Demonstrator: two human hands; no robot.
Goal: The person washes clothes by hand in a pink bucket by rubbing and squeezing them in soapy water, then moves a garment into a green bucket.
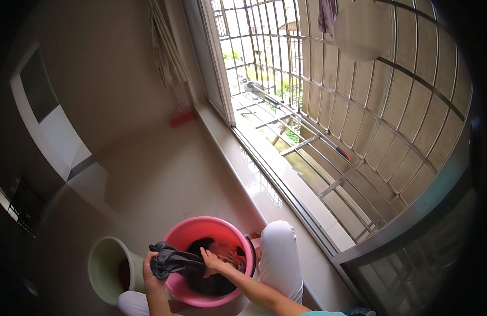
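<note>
A pink plastic bucket (173, 241) stands on the floor between my knees, with dark and reddish clothes (212, 285) heaped inside. My left hand (151, 272) grips one bunched end of a dark grey garment (176, 261) at the bucket's left rim. The cloth stretches across the bucket's opening to my right hand (212, 262), which holds it over the heap with its fingers fairly straight. Part of the garment under my right palm is hidden.
Left of the pink bucket stands a pale green bucket (105, 268) with something dark red in it. A raised tiled ledge (243, 166) runs along the right, beside a window with metal bars (346, 102). Farther off are a red broom head (183, 117) and a gathered curtain (168, 59).
</note>
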